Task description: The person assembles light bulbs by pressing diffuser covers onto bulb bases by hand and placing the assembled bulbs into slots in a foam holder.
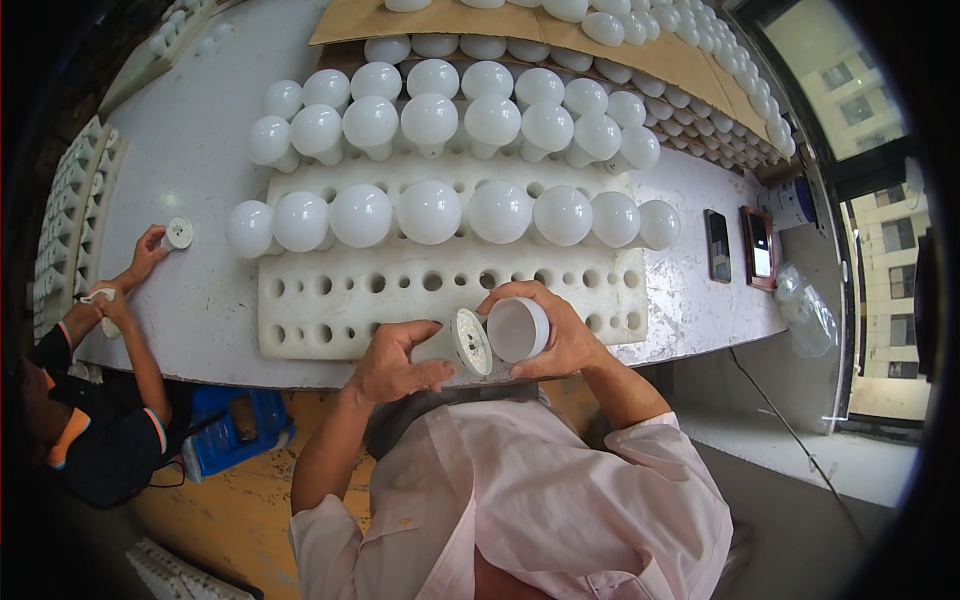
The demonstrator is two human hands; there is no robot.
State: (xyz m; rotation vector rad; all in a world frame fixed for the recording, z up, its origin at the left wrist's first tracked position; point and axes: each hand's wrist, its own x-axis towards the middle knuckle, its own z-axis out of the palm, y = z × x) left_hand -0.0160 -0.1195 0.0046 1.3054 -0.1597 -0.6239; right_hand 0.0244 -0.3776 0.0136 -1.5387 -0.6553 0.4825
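Note:
My left hand (402, 365) is closed round the white body of an LED bulb base (470, 342), whose round face with the small chips is turned toward the right. In my right hand (565, 335) is a white dome-shaped bulb cover (517, 330), its hollow side facing the base. The two parts are close together but not joined. Just beyond my hands lies a white foam tray (400, 262) with rows of round holes. Assembled-looking white bulbs (430, 212) stand in a row on it, and more bulbs (430, 122) stand in rows behind.
Cardboard layers (480, 22) stacked with bulbs rise at the far side. A phone (717, 245), a brown-framed device (758, 246) and a clear plastic bag (806, 315) lie right. At left, a co-worker's hand (148, 250) holds another bulb base (178, 233); a blue crate (235, 430) sits below the table.

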